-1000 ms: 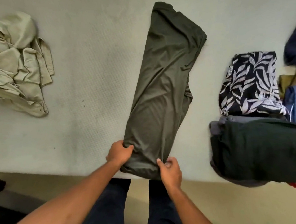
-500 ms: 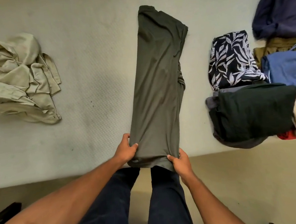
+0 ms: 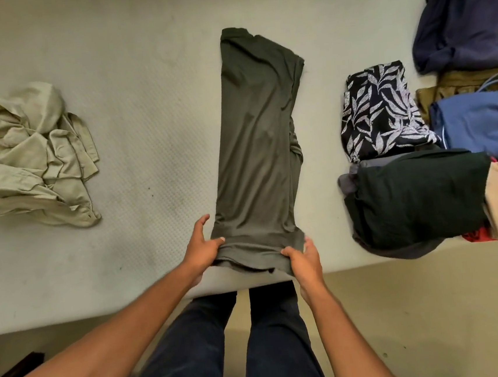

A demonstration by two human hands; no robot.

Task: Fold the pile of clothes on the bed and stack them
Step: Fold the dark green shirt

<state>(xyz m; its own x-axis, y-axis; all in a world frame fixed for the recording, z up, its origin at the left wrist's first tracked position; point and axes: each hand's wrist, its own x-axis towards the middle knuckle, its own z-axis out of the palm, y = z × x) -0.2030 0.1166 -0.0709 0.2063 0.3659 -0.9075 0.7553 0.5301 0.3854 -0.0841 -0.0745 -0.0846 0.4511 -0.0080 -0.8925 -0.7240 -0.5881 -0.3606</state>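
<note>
Garment: the olive garment (image 3: 261,144) lies on the bed (image 3: 145,131) as a long narrow strip. Its far end points away from the person and its near end reaches the bed's front edge.
Left grip: the left hand (image 3: 200,249) pinches the near left corner, thumb on top of the cloth, with one finger stretched along the side edge.
Right grip: the right hand (image 3: 303,257) holds the near right corner, thumb on top and fingers tucked behind the hem.
Step in hand: probably carrying the near end over to the far end to halve the strip.
How to do it well: lift both corners level and keep the hem taut between the hands. Lay the hem square on the far edge, then smooth from the new crease outward.
Watch for: the right side edge bunches about halfway up. Flatten it first, or the lump gets folded in.
Stack: the dark green piece (image 3: 416,199) lies to the right at the bed's edge. The leaf-print piece (image 3: 380,112) is just behind it and the blue piece (image 3: 478,123) is further right.
Still to fold: the beige shirt (image 3: 29,157) lies crumpled well off to the left.
</note>
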